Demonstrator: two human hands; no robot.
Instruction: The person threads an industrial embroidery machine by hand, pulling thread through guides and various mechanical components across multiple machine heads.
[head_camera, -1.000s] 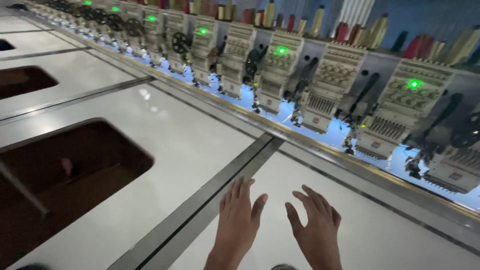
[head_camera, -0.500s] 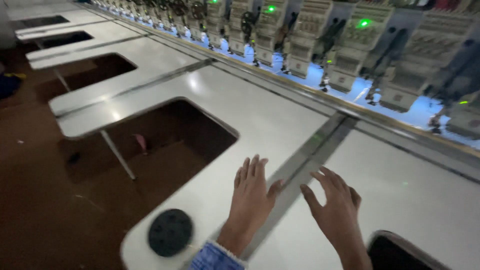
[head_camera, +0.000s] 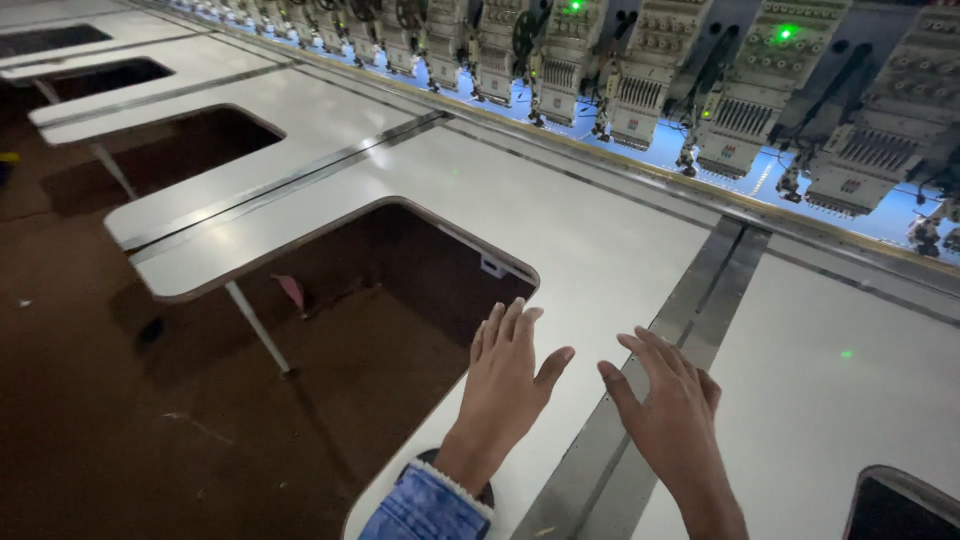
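At the far left lies brown floor, seen past the near edge of a long white worktable and through the rounded cut-outs in it. A thin white leg slants down from the table's near-left corner into the largest cut-out, where a small pink scrap lies on the floor. The left hand hovers flat and palm down at the right rim of that cut-out, fingers spread wide and holding nothing; whether it touches the surface cannot be told. A blue denim cuff shows at its wrist. Just right of it, well apart by a small gap, the right hand is likewise open, fingers splayed, empty, over a grey metal strip that runs from near to far across the table. Along the far edge stands a row of embroidery heads with green lamps and bluish light beneath. At the near right corner sits another dark cut-out.
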